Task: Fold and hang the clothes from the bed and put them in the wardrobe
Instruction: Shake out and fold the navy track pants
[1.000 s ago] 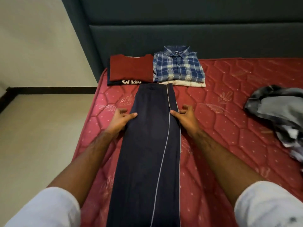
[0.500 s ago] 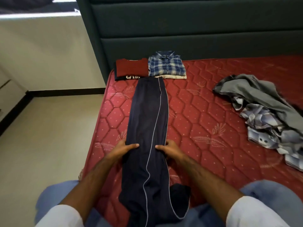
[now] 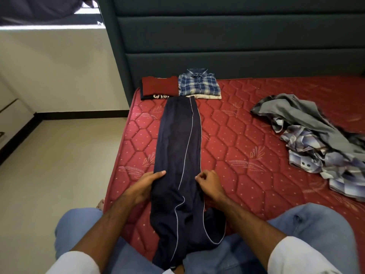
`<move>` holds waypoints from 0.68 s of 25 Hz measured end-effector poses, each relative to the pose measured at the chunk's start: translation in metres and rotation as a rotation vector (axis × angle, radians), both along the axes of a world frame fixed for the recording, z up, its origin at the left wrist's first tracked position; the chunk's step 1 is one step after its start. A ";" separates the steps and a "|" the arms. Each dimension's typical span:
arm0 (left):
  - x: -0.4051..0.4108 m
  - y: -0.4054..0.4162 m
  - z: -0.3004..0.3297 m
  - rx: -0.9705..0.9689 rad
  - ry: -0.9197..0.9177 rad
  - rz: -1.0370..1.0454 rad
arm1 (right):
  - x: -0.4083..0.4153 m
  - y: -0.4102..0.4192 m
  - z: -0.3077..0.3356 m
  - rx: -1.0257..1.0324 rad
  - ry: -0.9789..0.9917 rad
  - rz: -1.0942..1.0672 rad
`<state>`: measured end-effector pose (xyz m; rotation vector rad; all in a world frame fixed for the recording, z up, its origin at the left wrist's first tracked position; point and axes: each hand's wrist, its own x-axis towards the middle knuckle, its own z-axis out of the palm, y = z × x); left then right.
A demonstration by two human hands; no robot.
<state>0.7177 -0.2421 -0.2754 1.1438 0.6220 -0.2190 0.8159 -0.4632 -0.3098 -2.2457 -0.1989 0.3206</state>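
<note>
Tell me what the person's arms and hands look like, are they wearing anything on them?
Both arms are bare from the elbow down, with short white sleeves at the bottom of the picture. The left hand and right hand wear no gloves; I see no rings, watch or bracelets. Light blue jeans cover the knees.

- Soft, even indoor light is filling the room; the mattress is showing its red clearly.
- A bright strip of window is glaring at the upper left.
- The headboard is staying dim, and the dark trousers are losing detail.
- Wide-angle distortion is bending the edges.
- Slight blur is softening the picture.
</note>
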 end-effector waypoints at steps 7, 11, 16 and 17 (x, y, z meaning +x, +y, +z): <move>-0.005 -0.008 0.008 -0.172 0.030 -0.030 | 0.002 0.015 0.013 -0.062 0.200 0.018; -0.007 -0.004 0.005 -0.231 -0.006 -0.014 | -0.001 0.019 0.024 0.529 0.446 -0.210; -0.014 -0.003 -0.010 -0.147 0.010 -0.012 | -0.009 0.005 0.020 0.507 0.635 -0.330; -0.015 -0.002 -0.013 -0.085 0.032 -0.043 | -0.011 0.003 0.017 0.488 0.627 -0.337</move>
